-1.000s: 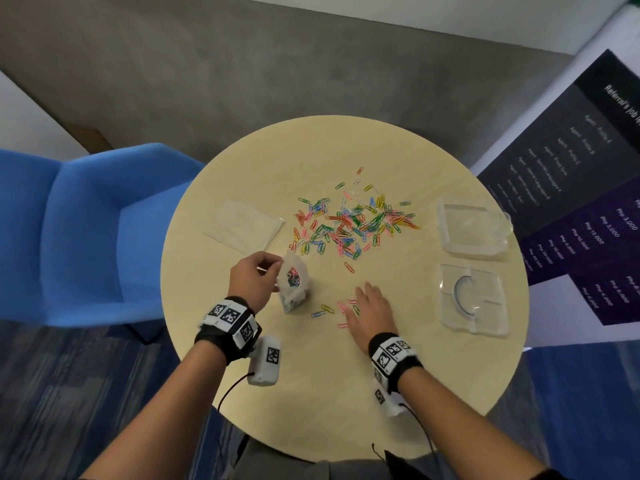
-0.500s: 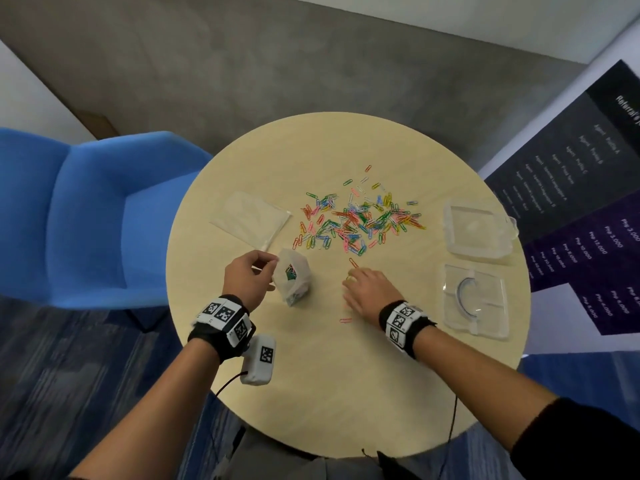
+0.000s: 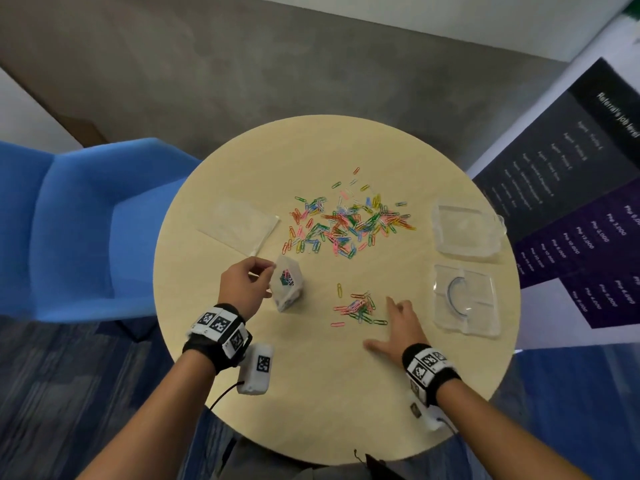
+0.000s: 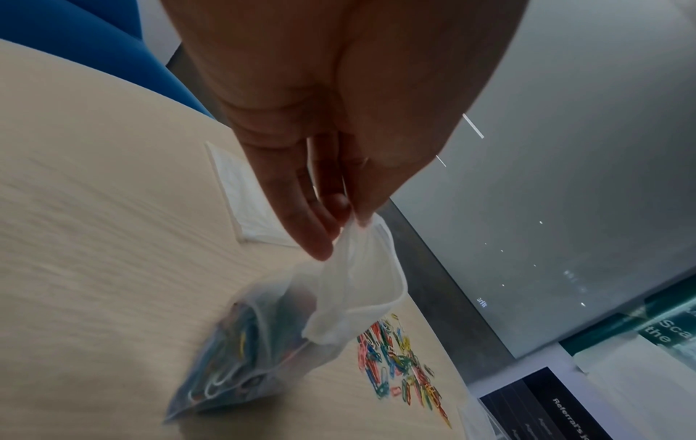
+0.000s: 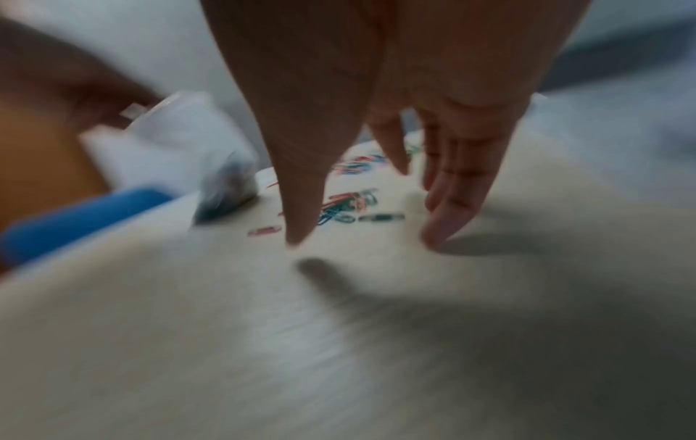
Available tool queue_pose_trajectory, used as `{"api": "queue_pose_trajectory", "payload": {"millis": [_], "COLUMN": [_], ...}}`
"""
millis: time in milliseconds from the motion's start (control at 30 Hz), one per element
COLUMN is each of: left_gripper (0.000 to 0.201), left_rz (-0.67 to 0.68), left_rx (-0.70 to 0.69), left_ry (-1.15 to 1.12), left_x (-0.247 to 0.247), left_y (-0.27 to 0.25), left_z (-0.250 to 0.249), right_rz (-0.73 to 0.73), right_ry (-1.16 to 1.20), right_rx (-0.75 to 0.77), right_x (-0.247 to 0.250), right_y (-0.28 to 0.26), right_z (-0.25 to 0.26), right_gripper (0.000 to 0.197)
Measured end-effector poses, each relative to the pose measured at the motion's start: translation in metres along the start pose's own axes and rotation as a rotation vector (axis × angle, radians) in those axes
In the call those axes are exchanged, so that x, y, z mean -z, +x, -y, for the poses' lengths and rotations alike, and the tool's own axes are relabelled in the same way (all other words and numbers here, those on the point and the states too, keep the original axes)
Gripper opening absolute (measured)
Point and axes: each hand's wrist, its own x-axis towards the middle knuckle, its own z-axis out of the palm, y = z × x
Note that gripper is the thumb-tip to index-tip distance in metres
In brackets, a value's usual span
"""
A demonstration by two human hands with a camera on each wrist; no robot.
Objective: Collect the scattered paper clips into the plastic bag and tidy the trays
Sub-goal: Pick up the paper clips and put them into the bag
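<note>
On the round table, the left hand is pinching the top edge of the plastic bag between thumb and fingertips, holding its mouth up while the bag's bottom, already carrying some coloured clips, is sitting on the wood. The right hand is lying low over the table with its fingers spread and nearly straight, gripping nothing, just beside a small cluster of paper clips that is lying between it and the bag. A larger scatter of paper clips is lying farther out near the table's middle. Two clear trays are sitting near the right edge, the far tray and the near tray, the near one holding a curved blue piece. A flat clear bag is lying at the left of the large scatter.
</note>
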Motion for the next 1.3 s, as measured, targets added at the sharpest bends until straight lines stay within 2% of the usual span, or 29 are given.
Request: {"api": "queue_pose_trajectory", "payload": {"millis": [33, 100, 300, 433, 600, 700, 833, 1000, 1100, 1200, 1300], "left_gripper": [0.009, 0.009, 0.008, 0.009, 0.009, 0.009, 0.01, 0.009, 0.009, 0.009, 0.008], "left_rz": [0.002, 0.007, 0.018, 0.016, 0.025, 0.036, 0.055, 0.084, 0.136, 0.151, 0.158], "left_rx": [0.0, 0.001, 0.005, 0.004, 0.0, 0.004, 0.01, 0.008, 0.007, -0.001, 0.001], "left_ry": [0.001, 0.004, 0.014, 0.005, -0.001, 0.013, 0.031, 0.078, 0.122, 0.121, 0.096], "left_x": [-0.001, -0.003, -0.004, -0.001, -0.002, -0.004, -0.006, -0.013, -0.026, -0.037, -0.044], "left_y": [0.0, 0.0, -0.004, -0.005, -0.008, -0.009, -0.01, -0.007, -0.002, 0.002, 0.009], "left_z": [0.001, 0.001, -0.002, -0.003, -0.005, -0.006, -0.008, -0.015, -0.025, -0.035, -0.036], "right_rz": [0.021, 0.028, -0.144, -0.203, -0.324, -0.374, -0.343, -0.141, -0.096, -0.116, -0.143], "right_ry": [0.081, 0.165, 0.291, 0.272, 0.336, 0.333, 0.238, -0.049, -0.09, 0.169, 0.789], "right_rx": [-0.083, -0.135, -0.145, -0.052, 0.075, 0.107, 0.124, 0.045, -0.007, -0.131, -0.284], "right_x": [-0.005, -0.019, -0.039, -0.035, -0.042, -0.04, -0.031, 0.007, 0.026, 0.041, 0.049], "right_y": [-0.005, -0.006, 0.02, 0.031, 0.028, 0.031, 0.045, 0.075, 0.092, 0.101, 0.092], "right_z": [0.001, 0.013, 0.05, 0.054, 0.051, 0.052, 0.057, 0.066, 0.064, 0.05, 0.042], "right_gripper": [0.118, 0.129, 0.129, 0.101, 0.044, 0.021, 0.016, 0.02, 0.019, 0.012, 0.01]}}
